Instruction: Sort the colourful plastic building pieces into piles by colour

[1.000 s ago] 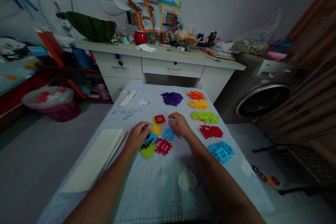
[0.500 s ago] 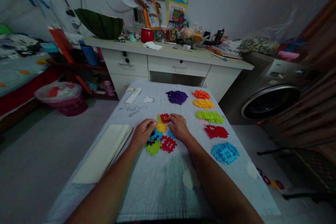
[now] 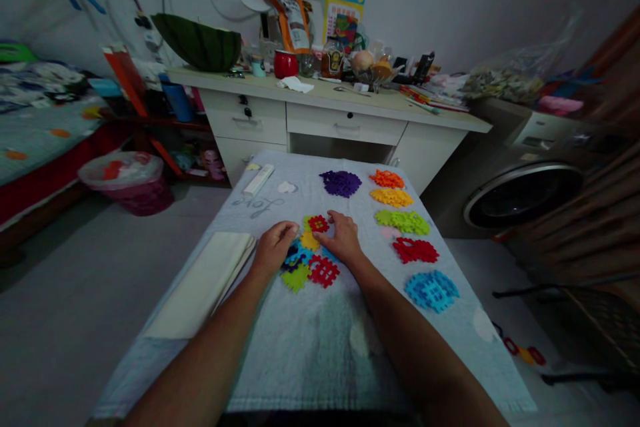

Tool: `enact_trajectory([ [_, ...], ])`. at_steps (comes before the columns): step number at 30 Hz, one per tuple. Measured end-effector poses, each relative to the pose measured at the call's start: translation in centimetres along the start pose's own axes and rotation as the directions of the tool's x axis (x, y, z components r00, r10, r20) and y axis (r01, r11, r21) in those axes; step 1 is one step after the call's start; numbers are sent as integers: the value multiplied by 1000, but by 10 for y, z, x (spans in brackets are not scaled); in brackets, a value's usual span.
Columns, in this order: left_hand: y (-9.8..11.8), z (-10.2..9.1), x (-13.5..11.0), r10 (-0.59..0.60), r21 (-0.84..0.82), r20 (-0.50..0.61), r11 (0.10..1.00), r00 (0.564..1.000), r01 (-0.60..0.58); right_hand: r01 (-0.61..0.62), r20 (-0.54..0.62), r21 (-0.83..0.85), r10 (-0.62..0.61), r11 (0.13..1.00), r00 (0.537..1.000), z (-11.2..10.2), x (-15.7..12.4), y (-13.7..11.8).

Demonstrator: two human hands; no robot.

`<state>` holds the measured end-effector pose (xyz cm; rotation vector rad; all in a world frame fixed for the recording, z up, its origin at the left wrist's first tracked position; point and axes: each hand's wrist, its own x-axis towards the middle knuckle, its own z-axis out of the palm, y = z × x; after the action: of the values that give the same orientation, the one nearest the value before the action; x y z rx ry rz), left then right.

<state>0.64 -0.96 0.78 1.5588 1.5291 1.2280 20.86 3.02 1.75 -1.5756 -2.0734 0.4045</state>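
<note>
On a table covered with a pale blue towel [image 3: 300, 347] lies a mixed cluster of plastic grid tiles [image 3: 311, 260]: red, yellow, blue, green and dark ones. My left hand [image 3: 274, 247] rests on the cluster's left side, fingers curled over a tile near the yellow one. My right hand [image 3: 341, 237] lies on the cluster's right side, fingertips touching a small red tile [image 3: 318, 223]. To the right, sorted piles lie in a row: purple [image 3: 341, 183], orange [image 3: 387, 179], yellow [image 3: 391, 197], green [image 3: 403, 221], red [image 3: 415, 250] and blue [image 3: 431, 289].
A folded cream cloth [image 3: 205, 283] lies at the towel's left edge, a white stick-like item [image 3: 259, 179] at the far left corner. Beyond stands a cluttered white desk [image 3: 325, 120] with a halved watermelon [image 3: 199, 47]. A washing machine [image 3: 520, 180] stands right, a pink bin [image 3: 125, 180] left.
My right hand has slid left over the cluster to the small red tile. The camera has shifted slightly, so the table sits a little higher and further right in view.
</note>
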Motion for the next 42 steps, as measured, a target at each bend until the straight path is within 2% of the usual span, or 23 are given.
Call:
enact_trajectory([
  [4,1,0,0,-4,0,-8,1000,1000,4,-3,-45,-29,2,1000,999,6,2,1],
  [8,5,0,-1,-9,-3,-9,1000,1000,9,33,-93,30,-30,999,995,9,-1,7],
  [13,6,-1,-2,-8,-6,-7,1000,1000,8,56,-128,106,-42,993,991,1,-4,9],
  [17,5,-2,-2,-2,-6,-2,1000,1000,2,121,-68,133,-113,984,991,-28,-9,12],
  [21,3,-2,-2,-5,6,1,1000,1000,5,209,-29,112,-207,972,978,-77,-23,34],
  [23,1,-2,-2,-3,7,6,1000,1000,3,162,-60,63,-158,985,986,-104,-34,54],
  [26,-2,0,-1,-4,14,11,1000,1000,4,6,-82,16,-4,1000,997,-139,-52,91],
  [30,-4,0,0,-18,38,19,999,1000,17,-164,-55,-69,161,984,985,-166,-75,132],
  [35,-1,0,-1,-13,40,18,999,1000,13,-248,-91,-205,234,947,968,-166,-91,153],
  [42,-1,1,-2,-15,40,7,999,1000,15,-317,-162,-346,276,883,947,-149,-95,142],
])
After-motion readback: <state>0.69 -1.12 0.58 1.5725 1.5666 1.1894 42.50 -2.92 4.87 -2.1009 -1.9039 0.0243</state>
